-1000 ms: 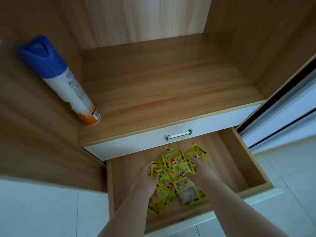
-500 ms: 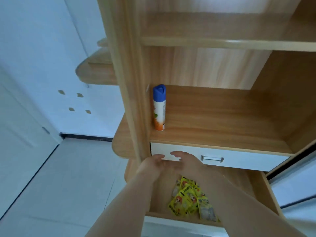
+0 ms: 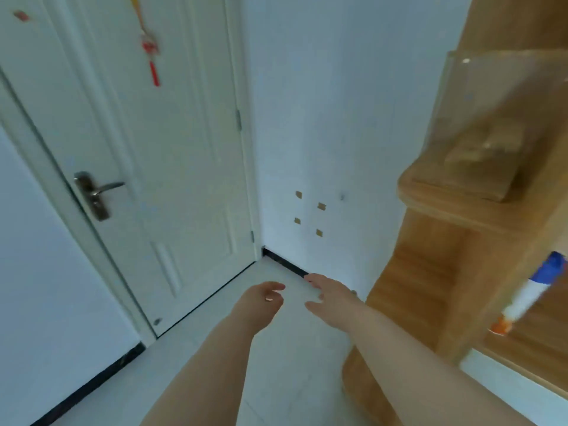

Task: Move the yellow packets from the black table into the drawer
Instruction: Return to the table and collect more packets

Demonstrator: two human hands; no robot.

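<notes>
A: Hands first. What do the person's two hands show?

B: The left hand (image 3: 261, 302) hangs over the pale floor (image 3: 276, 379) with its fingers curled loosely inward, nothing between them. The right hand (image 3: 329, 295) is just beside it, apart from it, fingers spread and slack, also empty.

A: And the yellow packets, the drawer, the black table?

B: None of them falls inside this view, so their places cannot be told. The camera faces a white door (image 3: 159, 167) with a metal handle (image 3: 98, 192) and a red tassel (image 3: 150, 53) hanging on it.

A: Anything on the right?

B: A wooden shelf unit (image 3: 430, 272) along the right edge, with a blue-capped spray can (image 3: 531, 290), blurred, on one of its shelves. Four small tan squares (image 3: 309, 213) sit on the white wall (image 3: 322, 118) between door and unit.
</notes>
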